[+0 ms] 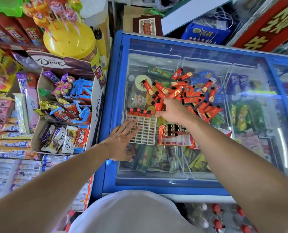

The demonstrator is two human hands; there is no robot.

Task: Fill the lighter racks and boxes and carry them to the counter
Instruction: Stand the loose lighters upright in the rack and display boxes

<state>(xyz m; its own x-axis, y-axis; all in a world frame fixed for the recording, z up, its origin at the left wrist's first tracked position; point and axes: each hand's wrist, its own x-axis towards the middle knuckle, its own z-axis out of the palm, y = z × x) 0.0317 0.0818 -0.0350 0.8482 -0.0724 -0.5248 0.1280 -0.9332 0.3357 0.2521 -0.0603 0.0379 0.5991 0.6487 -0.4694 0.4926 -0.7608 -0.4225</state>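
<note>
Setting: we stand in a small shop, looking down on a blue chest freezer (118, 52) whose glass lid (207, 165) serves as our work surface, with ice creams visible beneath it.
Left side: a Dove carton (96, 105) of sweets and chocolate bars sits beside the freezer, with a yellow lollipop stand (69, 41) behind it.
Rack: the white lighter rack (145, 130) lies flat on the glass; we count four red lighters (139, 112) seated in its far row, the other slots bare.
Loose pile: a heap of red lighters (188, 93) is scattered on the glass just beyond and right of the rack.
Box: a red lighter box (175, 135) rests just right of the rack, partly filled at its far end.
Left hand: our left hand (121, 140) lies flat, fingers straight, pressing on the rack's near left part; grip released.
Right hand: our right hand (171, 110) pinches one red lighter (160, 105) at the rack's far right corner; grip grasping it.
</note>
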